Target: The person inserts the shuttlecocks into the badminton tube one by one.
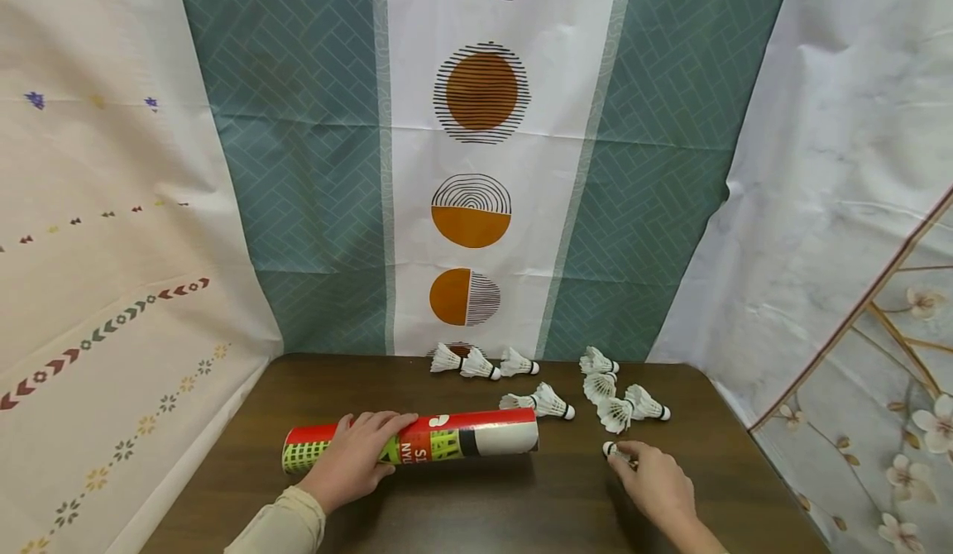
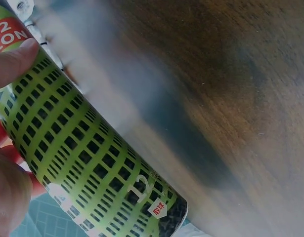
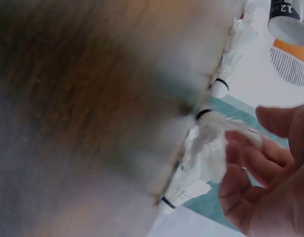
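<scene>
A red and green shuttlecock tube [image 1: 487,436] lies across the table, its pale end to the right. My left hand [image 1: 361,455] grips it round the middle; in the left wrist view the tube's green, black-checked side [image 2: 87,143] shows, with the thumb over it. At the right, my right hand [image 1: 658,484] is at a white shuttlecock [image 1: 610,449] whose cork points left. In the right wrist view, fingers of the right hand [image 3: 270,168] touch the feather skirt of that shuttlecock [image 3: 218,118], while the thumb stands apart from it.
Behind the tube, several shuttlecocks [image 1: 480,365] lie along the table's back edge, and a pair [image 1: 553,403] lies nearer. Another cluster of shuttlecocks [image 1: 616,413] sits beyond my right hand. Patterned cloths [image 1: 320,207] hang around the dark wooden table [image 1: 462,513].
</scene>
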`<state>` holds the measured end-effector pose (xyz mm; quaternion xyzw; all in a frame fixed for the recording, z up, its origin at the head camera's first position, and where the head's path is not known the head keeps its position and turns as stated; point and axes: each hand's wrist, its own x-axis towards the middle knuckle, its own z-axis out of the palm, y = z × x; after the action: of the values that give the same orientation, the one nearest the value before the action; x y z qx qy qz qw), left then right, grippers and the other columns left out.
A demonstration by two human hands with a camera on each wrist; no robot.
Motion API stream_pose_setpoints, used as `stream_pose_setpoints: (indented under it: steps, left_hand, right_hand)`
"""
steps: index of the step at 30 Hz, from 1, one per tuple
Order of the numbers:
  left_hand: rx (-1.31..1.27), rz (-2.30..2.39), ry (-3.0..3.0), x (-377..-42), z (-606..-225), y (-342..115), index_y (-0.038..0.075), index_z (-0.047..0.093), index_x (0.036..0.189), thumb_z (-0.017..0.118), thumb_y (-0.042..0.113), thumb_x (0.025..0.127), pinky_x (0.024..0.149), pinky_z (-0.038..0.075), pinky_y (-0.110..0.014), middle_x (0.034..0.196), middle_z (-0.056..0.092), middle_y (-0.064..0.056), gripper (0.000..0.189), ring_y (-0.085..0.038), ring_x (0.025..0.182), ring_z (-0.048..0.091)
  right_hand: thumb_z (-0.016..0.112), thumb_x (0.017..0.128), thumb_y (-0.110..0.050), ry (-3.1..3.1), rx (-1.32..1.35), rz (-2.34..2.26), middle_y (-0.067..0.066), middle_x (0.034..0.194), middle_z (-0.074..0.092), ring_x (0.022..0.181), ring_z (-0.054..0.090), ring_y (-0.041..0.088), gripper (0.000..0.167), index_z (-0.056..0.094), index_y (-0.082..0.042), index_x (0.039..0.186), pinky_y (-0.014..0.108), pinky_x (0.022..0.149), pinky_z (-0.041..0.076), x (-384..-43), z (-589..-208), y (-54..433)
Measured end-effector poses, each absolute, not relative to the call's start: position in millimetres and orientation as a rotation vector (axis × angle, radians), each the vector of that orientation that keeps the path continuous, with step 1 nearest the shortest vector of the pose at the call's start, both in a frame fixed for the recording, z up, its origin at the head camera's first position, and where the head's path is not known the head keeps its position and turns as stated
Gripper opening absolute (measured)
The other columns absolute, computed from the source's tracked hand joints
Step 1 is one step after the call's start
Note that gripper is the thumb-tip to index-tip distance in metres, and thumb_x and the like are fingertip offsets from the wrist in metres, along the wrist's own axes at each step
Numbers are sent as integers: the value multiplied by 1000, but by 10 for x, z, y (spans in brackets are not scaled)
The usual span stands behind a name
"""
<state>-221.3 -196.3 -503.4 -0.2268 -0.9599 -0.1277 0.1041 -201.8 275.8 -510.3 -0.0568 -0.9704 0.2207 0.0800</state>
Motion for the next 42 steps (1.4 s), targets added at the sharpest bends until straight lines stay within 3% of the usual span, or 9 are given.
stream_pose_setpoints:
  steps: [6, 12, 19, 27, 42]
  left_hand:
    - [-658, -394, -2840, -2206, -5069, -1982, 29, 56, 152, 98, 24, 78, 110, 42, -75, 141, 67, -1, 85, -31, 131, 62]
    - [-660, -393, -2851, -2227, -5074, -1979, 29, 56, 152, 98, 25, 78, 110, 42, -75, 142, 67, -1, 85, -31, 131, 62]
    - [-673, -385, -2834, -2222, -5069, -1968, 29, 56, 152, 98, 25, 77, 109, 43, -75, 142, 67, 0, 85, -30, 132, 62]
    - [-702, -374, -2791, -2216, -5084, -1949, 28, 57, 151, 98, 23, 77, 108, 45, -73, 140, 67, -1, 85, -29, 129, 63]
    - [-675, -391, -2817, -2228, -5089, -1927, 30, 56, 152, 98, 24, 77, 110, 44, -72, 141, 67, 0, 86, -28, 132, 61]
  right_hand:
    - [77, 97, -24, -2751, -208, 904, 6, 104, 84, 93, 79, 30, 21, 81, -16, 116, 40, 65, 54, -2105, -5159, 2874]
    - [81, 96, -17, -2666, -198, 1333, 13, 107, 83, 95, 78, 16, 50, 66, -6, 142, 25, 73, 55, -2196, -5143, 2908]
    - [80, 98, -22, -2549, -266, 1722, 15, 115, 81, 92, 71, 9, 66, 52, -7, 156, 29, 79, 55, -2254, -5039, 2711]
    - [79, 98, -17, -2444, -227, 1912, 13, 113, 81, 80, 65, 12, 62, 55, -7, 154, 30, 74, 53, -2276, -4969, 2423]
    - [79, 97, -14, -2428, -144, 2017, 15, 115, 81, 91, 71, 14, 59, 58, -7, 151, 32, 76, 54, -2301, -4981, 2073]
